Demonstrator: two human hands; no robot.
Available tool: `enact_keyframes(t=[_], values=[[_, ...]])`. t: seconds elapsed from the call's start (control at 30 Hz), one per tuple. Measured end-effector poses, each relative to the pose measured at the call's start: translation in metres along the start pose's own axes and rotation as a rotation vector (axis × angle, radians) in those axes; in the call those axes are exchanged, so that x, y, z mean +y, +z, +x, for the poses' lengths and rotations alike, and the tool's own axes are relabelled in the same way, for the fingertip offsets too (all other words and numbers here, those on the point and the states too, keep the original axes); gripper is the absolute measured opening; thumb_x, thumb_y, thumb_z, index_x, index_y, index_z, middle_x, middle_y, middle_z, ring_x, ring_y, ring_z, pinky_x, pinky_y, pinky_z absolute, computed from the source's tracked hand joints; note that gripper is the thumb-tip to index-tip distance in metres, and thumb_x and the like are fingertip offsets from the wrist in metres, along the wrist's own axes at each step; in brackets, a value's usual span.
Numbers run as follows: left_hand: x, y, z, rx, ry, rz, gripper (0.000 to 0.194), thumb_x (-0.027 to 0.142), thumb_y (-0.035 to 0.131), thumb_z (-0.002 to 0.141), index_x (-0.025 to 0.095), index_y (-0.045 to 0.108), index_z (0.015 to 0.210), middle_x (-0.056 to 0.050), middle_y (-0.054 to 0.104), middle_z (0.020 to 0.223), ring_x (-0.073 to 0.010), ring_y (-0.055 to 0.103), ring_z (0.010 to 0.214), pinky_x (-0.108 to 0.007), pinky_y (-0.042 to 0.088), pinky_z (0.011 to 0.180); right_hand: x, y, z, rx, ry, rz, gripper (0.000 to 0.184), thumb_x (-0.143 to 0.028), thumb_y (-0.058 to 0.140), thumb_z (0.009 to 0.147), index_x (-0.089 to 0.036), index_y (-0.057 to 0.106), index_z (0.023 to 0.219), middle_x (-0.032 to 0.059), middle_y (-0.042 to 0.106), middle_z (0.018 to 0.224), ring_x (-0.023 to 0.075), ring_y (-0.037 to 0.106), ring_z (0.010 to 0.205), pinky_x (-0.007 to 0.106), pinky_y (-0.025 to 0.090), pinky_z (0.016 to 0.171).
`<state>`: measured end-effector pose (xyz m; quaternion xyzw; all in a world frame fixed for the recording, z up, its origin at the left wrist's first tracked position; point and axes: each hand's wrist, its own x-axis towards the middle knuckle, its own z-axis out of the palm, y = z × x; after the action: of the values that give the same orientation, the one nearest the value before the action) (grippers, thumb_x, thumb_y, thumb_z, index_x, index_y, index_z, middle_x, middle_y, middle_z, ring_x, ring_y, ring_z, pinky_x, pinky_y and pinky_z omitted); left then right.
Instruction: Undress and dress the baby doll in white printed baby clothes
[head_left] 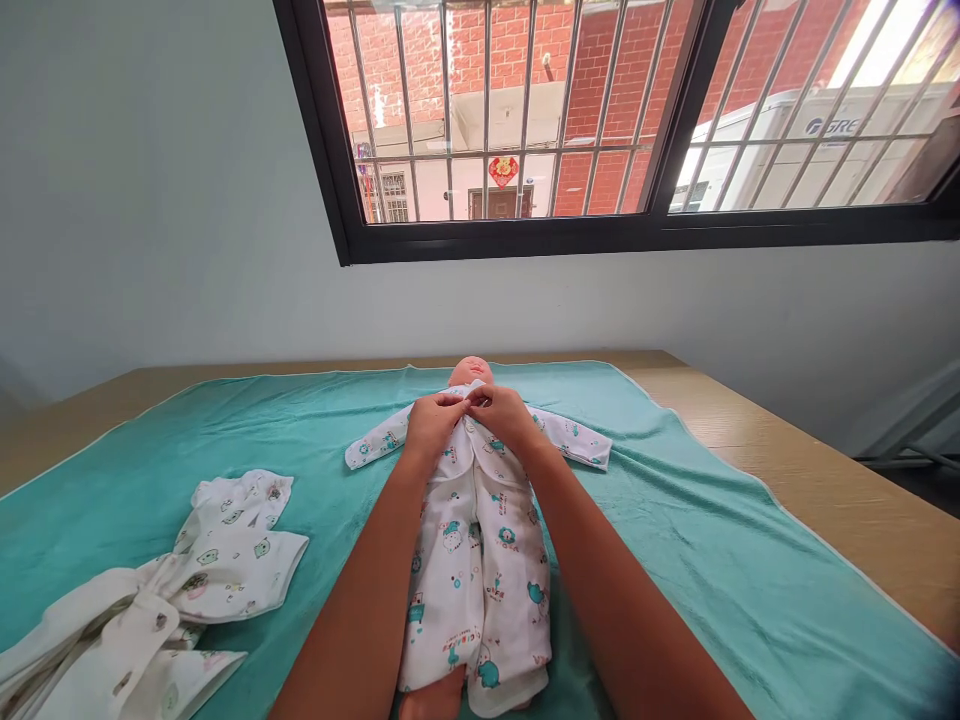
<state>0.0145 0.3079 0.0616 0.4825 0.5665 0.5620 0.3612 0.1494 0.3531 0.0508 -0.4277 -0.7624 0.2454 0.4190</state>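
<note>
A baby doll [472,371] lies on its back, its head toward the wall. It wears a white baby romper [480,560] printed with teal and dark figures, the sleeves spread out to both sides. Just below the doll's chin, my left hand [435,425] pinches the romper's front near the neckline. My right hand [504,412] meets it there, fingertips closed on the same part of the cloth. The fingers hide what exactly is between them. Below the hands the front edges hang together down the middle, and a doll's leg shows at the bottom hem.
A teal cloth [697,560] covers most of the wooden table [817,470]. Crumpled at the left lies another white printed baby garment [232,560]. Behind the table stand a pale wall [187,200] and a barred window with a black frame [510,238].
</note>
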Motion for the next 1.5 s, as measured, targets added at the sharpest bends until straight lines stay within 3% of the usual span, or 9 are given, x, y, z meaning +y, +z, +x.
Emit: enact_keyframes(t=[0.3,0.43,0.57,0.83,1.0,1.23,1.37,1.5], values=[[-0.003,0.005,0.003,0.119,0.051,0.120,0.013,0.017,0.065,0.059,0.018,0.075,0.067,-0.006,0.072,0.073,-0.0207,0.063,0.075,-0.030,0.044,0.074,-0.004,0.002,0.000,0.016,0.001,-0.046,0.010,-0.020,0.065,0.071,-0.021,0.071,0.078,-0.0010,0.071,0.076,0.0128,0.062,0.071,0.023,0.043,0.067],[-0.005,0.004,0.002,0.109,0.003,-0.014,0.017,0.017,0.064,0.057,0.015,0.074,0.071,-0.005,0.069,0.067,-0.0173,0.060,0.066,-0.029,0.045,0.066,-0.007,0.000,-0.002,0.009,0.027,0.033,0.009,-0.024,0.065,0.069,-0.020,0.070,0.076,-0.0008,0.069,0.075,0.0136,0.061,0.071,0.024,0.043,0.067],[-0.006,0.004,0.001,0.055,-0.050,-0.230,0.025,0.021,0.063,0.060,0.012,0.070,0.082,-0.003,0.067,0.065,-0.0141,0.060,0.060,-0.027,0.048,0.063,-0.006,-0.004,-0.003,-0.027,0.073,0.246,0.017,-0.032,0.064,0.071,-0.019,0.069,0.081,0.0005,0.069,0.081,0.0148,0.061,0.077,0.024,0.044,0.070],[-0.010,0.006,0.006,0.015,-0.046,-0.392,0.033,0.018,0.066,0.058,0.014,0.062,0.091,-0.001,0.065,0.072,-0.0102,0.059,0.061,-0.024,0.048,0.063,-0.011,-0.010,-0.003,-0.066,0.212,0.319,0.023,-0.038,0.063,0.070,-0.015,0.067,0.073,-0.0010,0.059,0.064,0.0096,0.047,0.058,0.021,0.036,0.055],[-0.010,0.007,0.005,-0.003,-0.033,-0.341,0.031,0.016,0.063,0.061,0.013,0.063,0.093,-0.003,0.067,0.077,-0.0116,0.061,0.066,-0.025,0.049,0.068,-0.013,-0.013,-0.002,-0.126,0.241,0.267,0.022,-0.036,0.064,0.067,-0.015,0.071,0.072,-0.0009,0.059,0.063,0.0103,0.048,0.059,0.022,0.036,0.055],[-0.006,0.004,0.002,-0.027,-0.039,-0.203,0.033,0.018,0.060,0.067,0.011,0.066,0.099,-0.006,0.069,0.082,-0.0125,0.061,0.068,-0.027,0.050,0.070,-0.007,-0.006,-0.003,-0.067,0.214,0.376,0.020,-0.030,0.068,0.063,-0.015,0.068,0.075,0.0022,0.065,0.072,0.0143,0.057,0.069,0.022,0.043,0.061],[-0.008,0.004,0.003,0.009,0.002,-0.059,0.036,0.016,0.055,0.071,0.011,0.064,0.106,-0.006,0.068,0.085,-0.0132,0.061,0.069,-0.027,0.049,0.068,-0.006,-0.006,-0.004,-0.072,0.251,0.462,0.014,-0.025,0.065,0.063,-0.015,0.064,0.072,-0.0007,0.060,0.064,0.0108,0.051,0.058,0.021,0.039,0.053],[-0.008,0.005,0.003,0.068,0.097,0.158,0.025,0.011,0.054,0.070,0.013,0.071,0.089,-0.008,0.068,0.095,-0.0171,0.061,0.084,-0.030,0.046,0.084,-0.002,-0.002,-0.001,0.118,0.376,0.468,0.014,-0.023,0.057,0.069,-0.017,0.060,0.080,-0.0012,0.057,0.061,0.0118,0.051,0.053,0.022,0.036,0.048]])
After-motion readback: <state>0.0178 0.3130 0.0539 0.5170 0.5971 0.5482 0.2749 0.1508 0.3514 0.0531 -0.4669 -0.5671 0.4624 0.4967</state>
